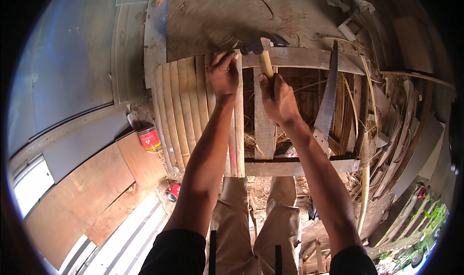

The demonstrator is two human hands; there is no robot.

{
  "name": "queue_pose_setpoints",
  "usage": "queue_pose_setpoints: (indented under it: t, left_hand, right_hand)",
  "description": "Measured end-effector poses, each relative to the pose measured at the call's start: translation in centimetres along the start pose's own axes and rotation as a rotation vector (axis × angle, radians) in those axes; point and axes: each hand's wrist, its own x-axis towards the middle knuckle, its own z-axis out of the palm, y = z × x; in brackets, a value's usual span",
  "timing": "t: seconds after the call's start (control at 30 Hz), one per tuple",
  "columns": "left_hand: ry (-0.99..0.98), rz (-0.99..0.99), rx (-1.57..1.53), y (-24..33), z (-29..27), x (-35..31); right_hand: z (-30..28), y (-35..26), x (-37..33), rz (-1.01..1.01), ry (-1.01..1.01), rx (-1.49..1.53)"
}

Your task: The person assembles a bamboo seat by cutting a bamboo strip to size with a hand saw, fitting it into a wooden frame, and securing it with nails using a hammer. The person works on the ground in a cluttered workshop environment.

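My right hand (279, 100) is wrapped round the wooden handle of a claw hammer (265, 62). The hammer's dark head lies over the far edge of a wooden frame (307, 59), close to my left fingertips. My left hand (224, 76) is closed at the far end of a light bamboo slat (239, 125), fingers pinched together. Whatever they pinch is too small to make out. More bamboo slats (180, 108) lie side by side across the left half of the frame. A bare wooden crosspiece (264, 123) spans its right half.
A handsaw (326, 101) rests across the frame's right side. Wood strips (394, 144) are heaped at the right. A red and yellow can (149, 138) stands left of the slats, with another red can (172, 191) nearer me. Plywood sheets (87, 188) are at the lower left.
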Motion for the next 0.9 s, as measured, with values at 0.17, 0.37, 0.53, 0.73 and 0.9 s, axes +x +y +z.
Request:
queue_pose_setpoints:
  t: [0.17, 0.37, 0.53, 0.73, 0.9]
  left_hand:
    - [-0.067, -0.046, 0.019, -0.1, 0.1, -0.2]
    - [-0.065, -0.046, 0.106, -0.1, 0.2, -0.5]
    - [-0.055, -0.043, 0.029, -0.1, 0.3, -0.7]
    - [-0.105, -0.084, 0.031, 0.2, 0.2, -0.4]
    - [-0.188, -0.049, 0.269, 1.7, -1.0, -1.5]
  right_hand:
    - [-0.1, 0.0, 1.0, -0.323, 0.025, -0.349]
    - [1.0, 2.3, 1.6, -1.025, 0.274, -1.061]
    - [1.4, 3.0, 0.8, -0.906, 0.258, -1.018]
    - [0.8, 1.6, 1.3, -0.599, 0.138, -0.643]
    - [-0.7, -0.3, 0.4, -0.305, 0.075, -0.385]
